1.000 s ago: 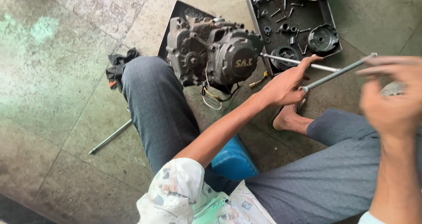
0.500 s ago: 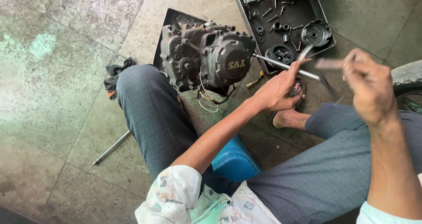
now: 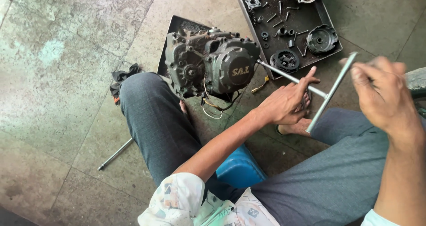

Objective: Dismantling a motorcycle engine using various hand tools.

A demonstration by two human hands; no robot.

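Engine [image 3: 213, 64] sits on the stone floor in front of my left knee, a grimy grey block with a round side cover facing me and a few loose wires hanging from its underside. A long T-handle wrench [image 3: 330, 93] runs from its right side toward me: the thin steel shaft meets the engine just beside the round cover, and the crossbar stands tilted, its upper end up by my right hand and its lower end down by my right thigh. My left hand [image 3: 284, 104] is curled loosely about the shaft close to where it joins the crossbar, thumb stretched out above the rod. My right hand [image 3: 384, 97] is at the top end of the crossbar, fingers bent around it, though that hand is blurred and I cannot tell how firmly it grips. The two hands are apart, one on each part of the same tool. Behind the wrench lies a dark metal tray [image 3: 330, 19] holding bolts, a toothed gear, a round black part and a pale casing piece at its far edge. A black rag [image 3: 124, 77] is bunched on the floor beside my left knee, and a thin metal rod [image 3: 115, 154] lies well off to the left. I sit on a blue stool [image 3: 239, 168].
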